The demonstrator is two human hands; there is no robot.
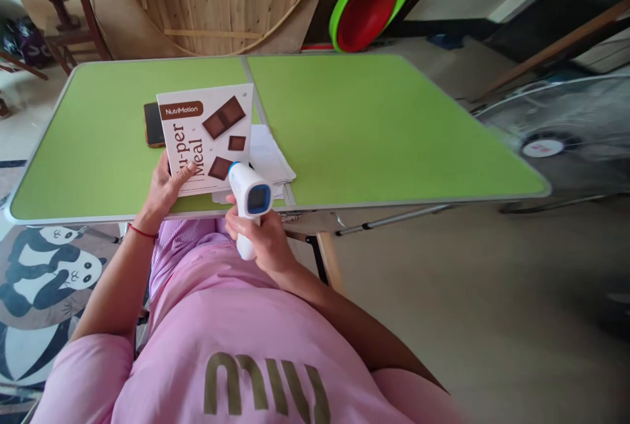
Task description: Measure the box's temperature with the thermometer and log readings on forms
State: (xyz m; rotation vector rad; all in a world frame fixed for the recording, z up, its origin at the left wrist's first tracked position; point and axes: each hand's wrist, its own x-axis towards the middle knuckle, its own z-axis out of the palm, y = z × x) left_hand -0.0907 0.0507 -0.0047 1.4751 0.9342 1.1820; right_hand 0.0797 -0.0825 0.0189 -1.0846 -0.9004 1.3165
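Head view: left hand (pixel 164 189) clasps a flat white-and-brown cardboard box (pixel 210 142), right hand (pixel 264 235) curls round a white-and-blue plastic pistol-shaped thermometer (pixel 246 186); steady aim helps!

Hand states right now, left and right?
Left hand: closed, holding the white rectangular cardboard box with brown print.
Right hand: closed, holding the white-and-blue pistol-shaped plastic thermometer.

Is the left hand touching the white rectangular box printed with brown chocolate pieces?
Touching. In the head view, the left hand holds the white box at its lower left, with the thumb lying across the printed front.
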